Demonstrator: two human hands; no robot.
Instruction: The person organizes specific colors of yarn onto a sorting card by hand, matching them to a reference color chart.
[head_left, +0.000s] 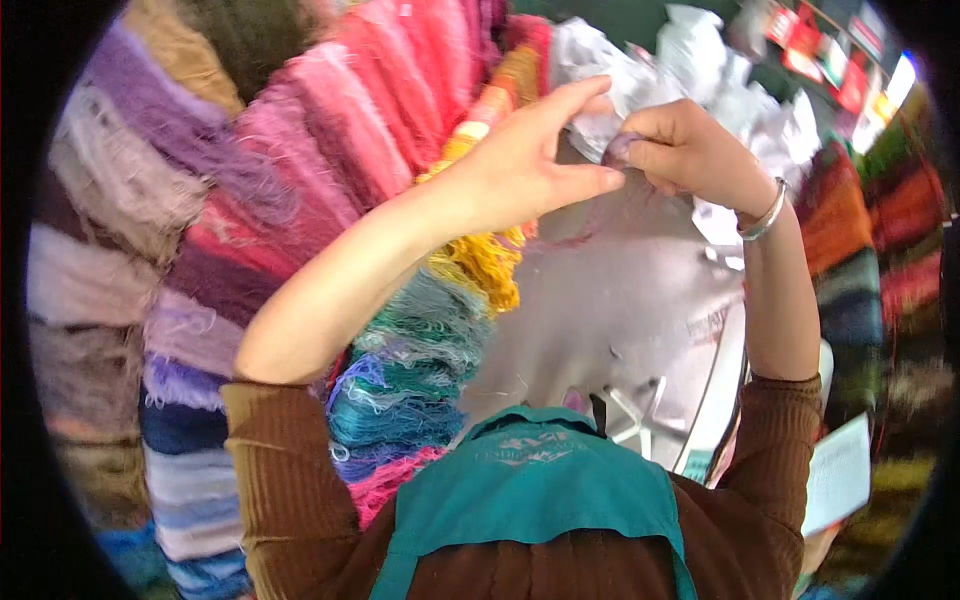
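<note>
My right hand [690, 148], raised in front of me with a silver bangle [766, 212] at the wrist, pinches a small bundle of purple thread [620, 149]. Fine reddish-purple strands trail below it toward the left. My left hand [520, 165] is open just beside it, thumb and fingers spread around the gap on the bundle's left side. Close under the left forearm hang yellow yarn skeins [487, 270], with pink skeins [365, 125] behind.
Grey, green and blue skeins [415, 330] line my left, with more purple and white ones [130, 190] farther out. White plastic bags [690, 55] crowd the far end. Orange and dark skeins [838, 225] hang at right. A wheeled chair base [645, 410] stands on the grey floor [590, 320].
</note>
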